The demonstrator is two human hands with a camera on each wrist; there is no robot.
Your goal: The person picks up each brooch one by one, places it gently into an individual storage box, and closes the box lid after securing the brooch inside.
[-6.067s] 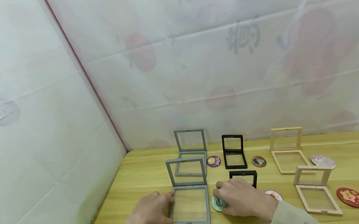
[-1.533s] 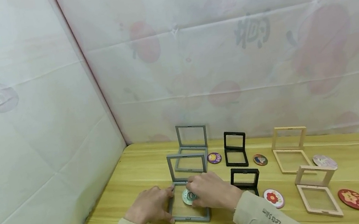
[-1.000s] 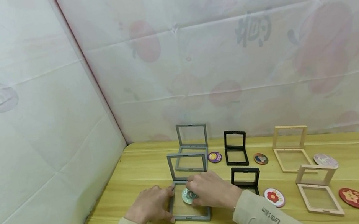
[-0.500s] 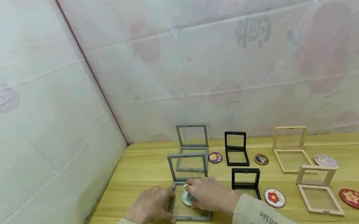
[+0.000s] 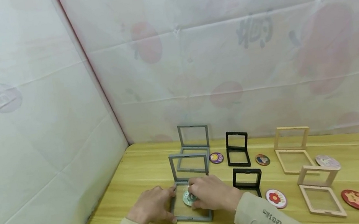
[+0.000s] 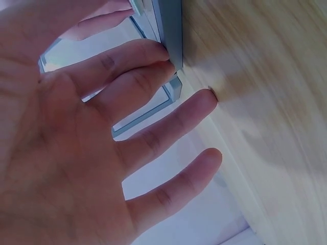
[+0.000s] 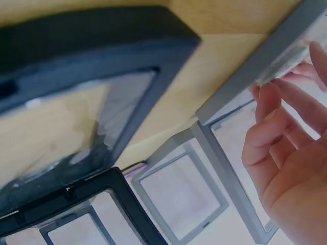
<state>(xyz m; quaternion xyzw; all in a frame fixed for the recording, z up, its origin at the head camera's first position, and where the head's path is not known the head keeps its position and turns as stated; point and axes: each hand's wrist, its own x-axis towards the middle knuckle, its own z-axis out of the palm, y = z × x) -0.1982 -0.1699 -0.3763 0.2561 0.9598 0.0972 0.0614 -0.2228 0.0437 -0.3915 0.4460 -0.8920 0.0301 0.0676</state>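
In the head view, a grey display frame (image 5: 194, 218) lies unfolded on the table, its lid standing up at the back. My left hand (image 5: 153, 205) rests against its left side, thumb near the front corner. Fairly straight fingers touch the frame's edge (image 6: 171, 30) in the left wrist view. My right hand (image 5: 210, 193) pinches a round mint-green badge (image 5: 188, 198) over the frame's film window. Fingers partly cover the badge; whether it touches the film I cannot tell. The right wrist view shows the curled right-hand fingers (image 7: 268, 99) at the badge's edge.
Behind stands another grey frame (image 5: 195, 147). To the right are black frames (image 5: 239, 165) (image 5: 246, 170), wood-coloured frames (image 5: 296, 172) (image 5: 327, 213), and badges: purple (image 5: 216, 157), dark (image 5: 262, 159), white with a red flower (image 5: 276, 198), pale (image 5: 328, 161), red (image 5: 356, 199).
Since the oldest frame, my right hand has carried the mint-green badge left from the table to over the grey frame's window. During the last second, both hands have stayed nearly still.
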